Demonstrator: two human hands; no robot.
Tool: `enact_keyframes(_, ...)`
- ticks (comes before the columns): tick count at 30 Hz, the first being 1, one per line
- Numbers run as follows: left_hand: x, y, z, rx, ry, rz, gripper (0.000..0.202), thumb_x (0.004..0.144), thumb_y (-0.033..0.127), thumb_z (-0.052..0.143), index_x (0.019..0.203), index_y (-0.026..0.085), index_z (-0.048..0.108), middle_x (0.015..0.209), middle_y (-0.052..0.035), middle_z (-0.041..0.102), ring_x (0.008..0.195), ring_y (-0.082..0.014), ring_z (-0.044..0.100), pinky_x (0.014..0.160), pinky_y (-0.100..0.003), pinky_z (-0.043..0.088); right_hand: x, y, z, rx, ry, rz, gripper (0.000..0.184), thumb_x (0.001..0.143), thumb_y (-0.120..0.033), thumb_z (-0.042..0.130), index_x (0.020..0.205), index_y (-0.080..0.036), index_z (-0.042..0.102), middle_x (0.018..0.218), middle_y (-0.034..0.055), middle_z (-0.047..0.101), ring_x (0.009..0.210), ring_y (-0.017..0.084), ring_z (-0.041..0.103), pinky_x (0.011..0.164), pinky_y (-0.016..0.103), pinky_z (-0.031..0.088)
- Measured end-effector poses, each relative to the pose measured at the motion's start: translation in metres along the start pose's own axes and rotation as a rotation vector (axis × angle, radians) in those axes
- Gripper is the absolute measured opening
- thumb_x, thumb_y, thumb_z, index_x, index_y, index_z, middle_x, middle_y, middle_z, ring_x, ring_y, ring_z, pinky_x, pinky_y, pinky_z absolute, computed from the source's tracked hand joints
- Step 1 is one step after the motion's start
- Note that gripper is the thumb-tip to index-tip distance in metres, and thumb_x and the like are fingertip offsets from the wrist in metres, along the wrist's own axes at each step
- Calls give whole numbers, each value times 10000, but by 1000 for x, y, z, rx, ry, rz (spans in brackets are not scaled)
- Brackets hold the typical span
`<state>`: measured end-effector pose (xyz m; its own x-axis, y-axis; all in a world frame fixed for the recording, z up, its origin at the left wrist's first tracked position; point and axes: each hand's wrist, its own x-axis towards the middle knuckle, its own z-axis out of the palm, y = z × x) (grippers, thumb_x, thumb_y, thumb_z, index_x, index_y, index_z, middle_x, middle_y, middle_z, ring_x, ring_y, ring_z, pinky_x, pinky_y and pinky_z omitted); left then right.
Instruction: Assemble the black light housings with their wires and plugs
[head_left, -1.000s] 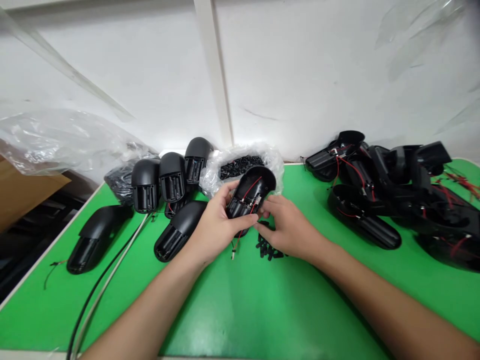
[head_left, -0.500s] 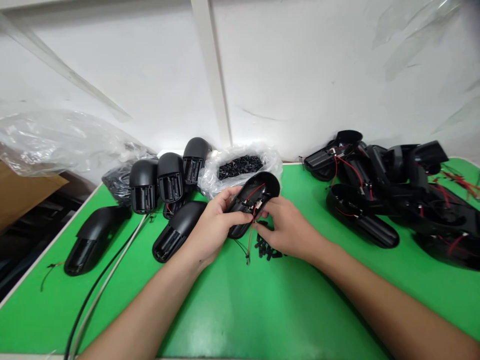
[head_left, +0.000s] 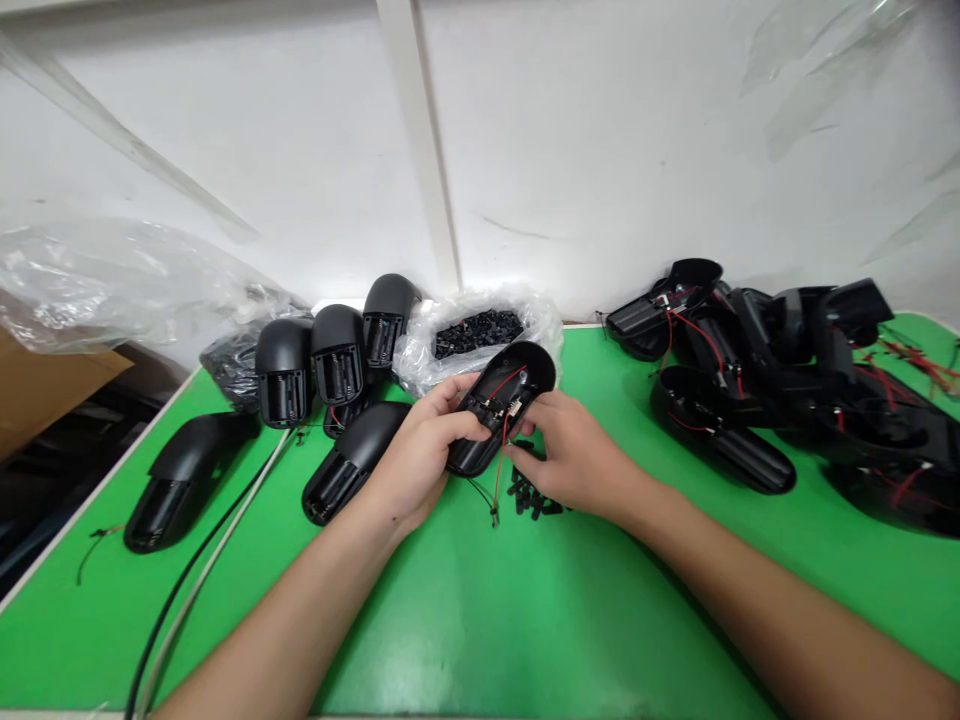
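Black plastic housing (head_left: 501,375), open side up and strung with red wires (head_left: 497,480), has swung lower than a moment ago, its narrow end now dipping toward the green counter (head_left: 480,640). The left hand (head_left: 424,450) curls firmly around the shell. The right hand (head_left: 577,450) is half closed, its fingertips (head_left: 520,450) at the wiring beside a small circuit board (head_left: 514,407), though any actual grip cannot be told. Loose black parts (head_left: 531,497) lie just below. Matching shells (head_left: 337,355) crowd the left, a wired heap (head_left: 720,400) the right, and a plastic bag of small black pieces (head_left: 476,335) sits behind. Open green counter stretches toward the near edge.
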<state>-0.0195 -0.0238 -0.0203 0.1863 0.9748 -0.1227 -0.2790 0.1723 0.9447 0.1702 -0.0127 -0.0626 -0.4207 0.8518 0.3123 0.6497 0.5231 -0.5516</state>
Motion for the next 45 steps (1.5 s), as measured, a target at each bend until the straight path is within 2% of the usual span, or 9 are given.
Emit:
enact_keyframes(31, 0, 1, 0, 41, 30, 10, 458, 621, 172, 747, 1077, 146, 722, 988, -25, 747, 838, -150, 607, 754, -253, 427, 0, -1, 0, -12, -5, -3, 101, 854, -184, 720, 941, -157, 676, 980, 69, 656, 940, 255, 582, 832, 420, 433)
enact_keyframes(38, 1, 3, 1, 3, 141, 45, 470, 611, 157, 755, 1079, 133, 733, 983, -33, 734, 813, -139, 601, 723, -232, 449, 0, -4, -2, 25, -13, 47, 82, 842, -159, 717, 908, -179, 672, 922, 32, 653, 934, 234, 583, 827, 398, 396)
enact_keyframes(42, 1, 8, 2, -73, 199, 35, 467, 583, 154, 763, 1048, 131, 723, 910, -40, 696, 762, -143, 588, 659, -225, 463, 2, -8, -6, 102, -37, 98, 46, 843, -138, 710, 841, -173, 679, 888, 20, 677, 918, 217, 596, 837, 391, 390)
enact_keyframes(45, 0, 14, 2, -181, 217, 12, 461, 567, 129, 750, 1027, 111, 721, 892, -59, 688, 743, -149, 597, 620, -211, 473, 5, -11, -10, 316, 19, 145, 36, 853, -177, 702, 823, -163, 687, 832, 17, 682, 830, 185, 604, 785, 356, 411)
